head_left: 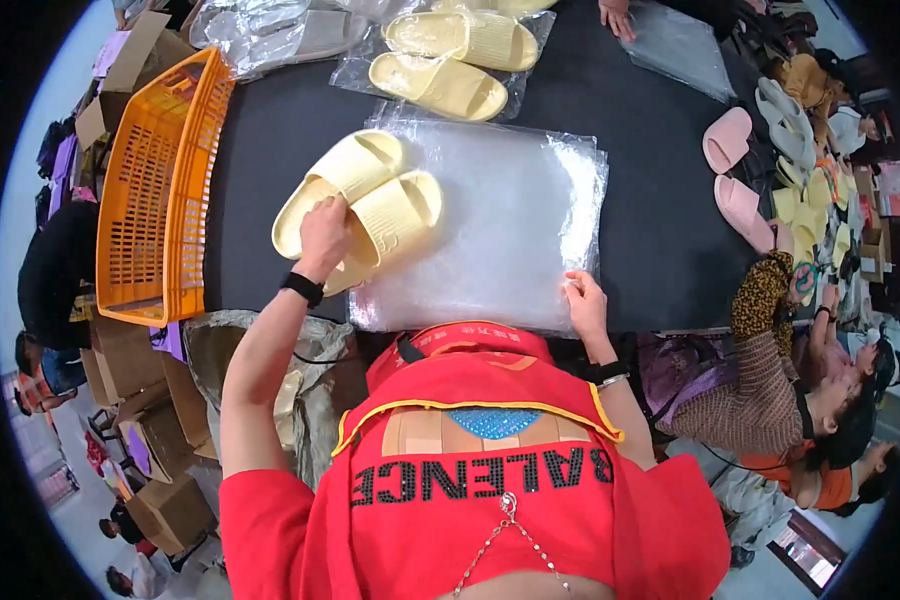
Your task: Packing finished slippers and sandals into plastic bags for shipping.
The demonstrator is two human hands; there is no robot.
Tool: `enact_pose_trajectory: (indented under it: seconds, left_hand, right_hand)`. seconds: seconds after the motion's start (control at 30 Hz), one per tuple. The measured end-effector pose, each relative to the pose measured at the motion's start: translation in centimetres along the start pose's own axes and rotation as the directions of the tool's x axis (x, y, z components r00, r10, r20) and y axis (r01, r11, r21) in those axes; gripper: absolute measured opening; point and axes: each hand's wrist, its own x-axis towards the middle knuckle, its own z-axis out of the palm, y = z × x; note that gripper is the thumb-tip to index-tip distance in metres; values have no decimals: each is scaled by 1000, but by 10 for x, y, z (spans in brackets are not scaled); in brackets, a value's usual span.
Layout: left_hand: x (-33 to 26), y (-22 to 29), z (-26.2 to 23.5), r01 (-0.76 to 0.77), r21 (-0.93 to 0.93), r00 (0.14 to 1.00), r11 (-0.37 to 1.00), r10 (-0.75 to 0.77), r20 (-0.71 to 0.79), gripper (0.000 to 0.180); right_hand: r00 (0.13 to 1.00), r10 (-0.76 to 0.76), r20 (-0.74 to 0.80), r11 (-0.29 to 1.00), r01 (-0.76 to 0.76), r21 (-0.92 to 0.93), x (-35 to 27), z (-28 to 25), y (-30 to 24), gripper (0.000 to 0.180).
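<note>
A pair of pale yellow slide slippers (396, 217) lies side by side, partly over the left end of a stack of clear plastic bags (500, 225). My left hand (325, 238) grips the two slippers where their inner edges meet; the fingertips are partly hidden between them. At the near right corner of the bags, my right hand (584, 302) pinches the plastic edge between thumb and fingers. The bags lie flat on the black tabletop (660, 200) in front of me, shining at their right end.
An orange plastic basket (160, 190) stands at the left. Bagged yellow slippers (450, 65) and bagged grey slippers (290, 35) lie at the far side. Pink slippers (735, 180) sit to the right, near another person's arm (770, 290). A co-worker's hand (618, 18) rests beside more bags (675, 50).
</note>
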Motion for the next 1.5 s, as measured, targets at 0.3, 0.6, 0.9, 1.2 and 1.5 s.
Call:
enact_pose_trajectory:
  seconds: [0.3,0.6,0.9,1.2,1.5]
  left_hand:
    - [18,84,-20,-368,-74,927,927,360,-104,10]
    - [7,158,-17,-670,-82,743,738,665,-78,9]
    - [14,144,-26,-334,-480,923,811,386,10,14]
    - [-4,110,-11,-251,-556,913,793,384,136,14]
    - [-57,50,-12,-190,-483,958,855,269,99,18]
  right_hand:
    - [942,-304,-141,940,321,119,0,-12,-42,43]
    - [925,-330,186,928,282,246,7,-11,-90,32]
    - [824,-236,-515,794,469,386,86,-157,-70,30]
    - [801,-61,-595,936,253,244,134,-196,-67,81]
    - [840,-542,31,833,542,-113,40,14,-85,34]
